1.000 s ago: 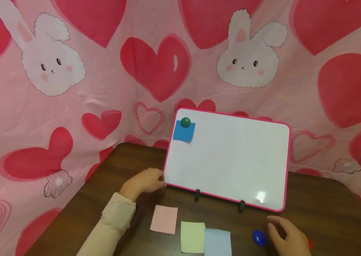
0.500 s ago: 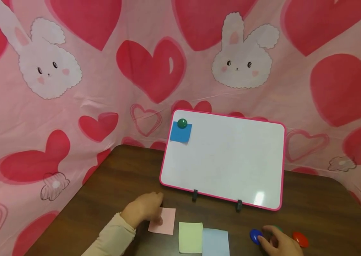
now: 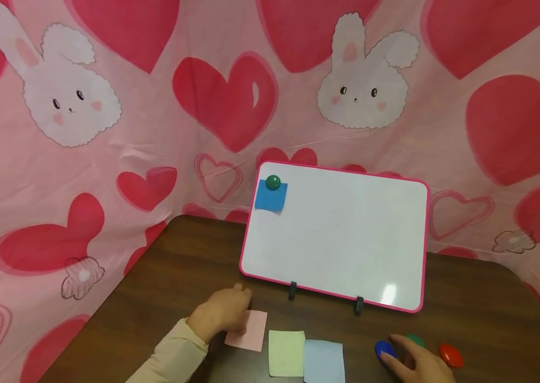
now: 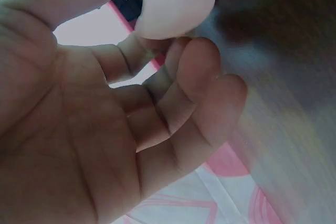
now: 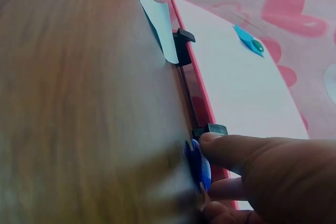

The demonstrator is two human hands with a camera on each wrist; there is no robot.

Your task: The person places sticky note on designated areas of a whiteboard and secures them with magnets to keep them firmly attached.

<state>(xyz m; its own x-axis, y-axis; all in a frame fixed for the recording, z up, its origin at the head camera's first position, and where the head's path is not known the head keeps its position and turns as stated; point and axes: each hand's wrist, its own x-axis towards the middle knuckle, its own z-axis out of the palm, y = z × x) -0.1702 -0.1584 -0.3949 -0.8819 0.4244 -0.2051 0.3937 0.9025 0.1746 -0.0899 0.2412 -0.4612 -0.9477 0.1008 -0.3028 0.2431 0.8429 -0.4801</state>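
My left hand (image 3: 224,311) pinches the left side of the pink sticky note (image 3: 254,335) on the table; in the left wrist view the note (image 4: 181,6) curves up by the thumb and index finger. My right hand (image 3: 420,364) grips the blue round magnet (image 3: 384,349) between thumb and fingers, the magnet (image 5: 198,163) showing low down in the right wrist view. Just behind that hand is a partly hidden green magnet (image 3: 415,339). To its right lies a red magnet (image 3: 450,355). A light green note (image 3: 286,354) and a light blue note (image 3: 324,361) lie between the hands.
A pink-framed whiteboard (image 3: 337,239) leans back on black clips (image 3: 292,290) behind the notes. Its upper left corner carries a blue note (image 3: 270,199) under a green magnet (image 3: 273,182). Pink heart-and-rabbit cloth (image 3: 298,117) hangs behind the brown table (image 3: 179,255).
My left hand has moved from beside the whiteboard's lower left corner down onto the pink note. My right hand has shifted left to the blue magnet, uncovering the red one.
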